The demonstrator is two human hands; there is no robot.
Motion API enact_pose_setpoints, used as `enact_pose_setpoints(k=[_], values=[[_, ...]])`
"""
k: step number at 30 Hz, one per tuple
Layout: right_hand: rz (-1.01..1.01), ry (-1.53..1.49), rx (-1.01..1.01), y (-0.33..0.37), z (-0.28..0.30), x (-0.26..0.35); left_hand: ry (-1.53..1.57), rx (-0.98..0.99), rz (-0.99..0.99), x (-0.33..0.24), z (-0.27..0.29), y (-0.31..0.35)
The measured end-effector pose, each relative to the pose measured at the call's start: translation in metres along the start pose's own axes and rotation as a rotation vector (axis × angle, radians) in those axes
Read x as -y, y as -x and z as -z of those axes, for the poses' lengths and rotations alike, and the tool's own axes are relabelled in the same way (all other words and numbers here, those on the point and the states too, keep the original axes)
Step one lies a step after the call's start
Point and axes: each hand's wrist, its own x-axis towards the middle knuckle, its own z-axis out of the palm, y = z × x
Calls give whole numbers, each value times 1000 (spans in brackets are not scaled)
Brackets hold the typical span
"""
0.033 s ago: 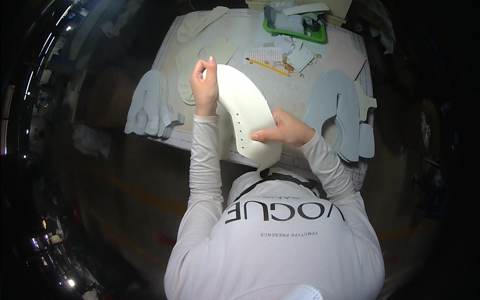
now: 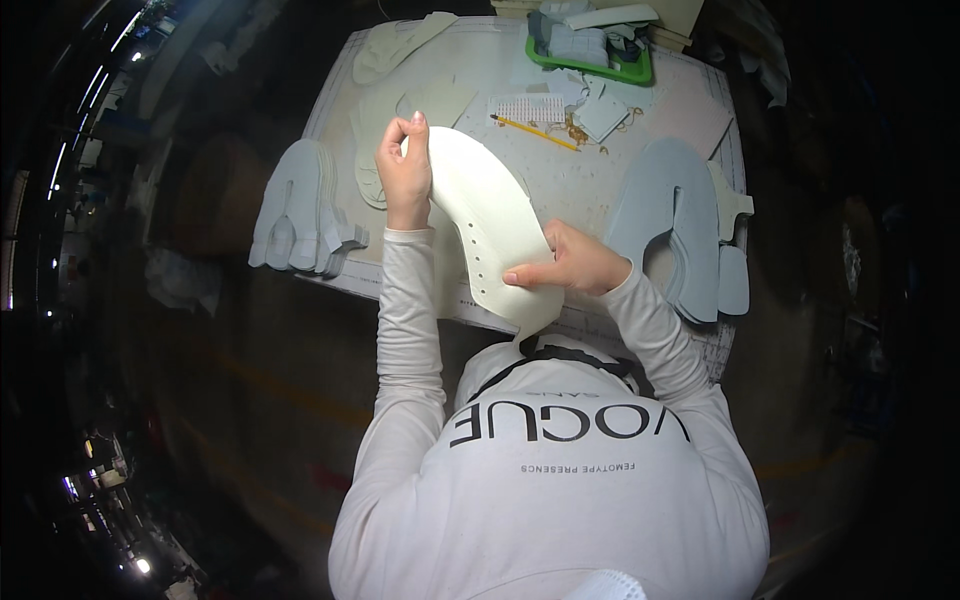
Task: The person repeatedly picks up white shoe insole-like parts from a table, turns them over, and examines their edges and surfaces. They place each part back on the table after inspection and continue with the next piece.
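Note:
Between my two hands, above the near part of the table, is a cream-coloured shoe upper piece [image 2: 492,205], curved, with a row of small punched holes along its left edge. My left hand [image 2: 405,175] is closed on its upper left end, thumb pointing up. Lower down on the right edge, my right hand [image 2: 578,260] pinches the piece, its thumb flat on the face near the holes and its other fingers mostly hidden behind. A narrow tip of the piece hangs down towards my shirt. Whether it is one layer or more, I cannot tell.
On the table [image 2: 560,190], stacked pale shoe upper pieces [image 2: 300,205] lie left and grey-blue ones [image 2: 665,215] right. Cream pieces [image 2: 385,50] are at far left. A yellow pencil [image 2: 535,132], rubber bands [image 2: 577,132] and a green basket [image 2: 635,70] of scraps lie farther back.
My left hand and the upper end of the cream shoe upper piece have shifted slightly left and up. My right hand keeps its grip almost in place.

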Motion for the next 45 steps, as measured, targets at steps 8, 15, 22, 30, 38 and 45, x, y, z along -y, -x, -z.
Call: enact_pose_setpoints(k=[8, 15, 22, 30, 38, 45], values=[[-66, 123, 171, 26, -1, -6, 25, -18, -51, 5, 21, -21], [-114, 70, 222, 53, -8, -13, 9, -41, -9, 16, 32, -29], [-376, -55, 332, 77, 14, -8, -39, -29, 67, 54, 39, -23], [-209, 84, 6, 76, 46, -3, -158, 261, 470, 72, 52, 13], [504, 636, -656, 3, 40, 19, -88, 619, 50, 2, -5, 21], [609, 623, -653, -25, 26, 37, -327, 774, 150, -47, -36, 28]])
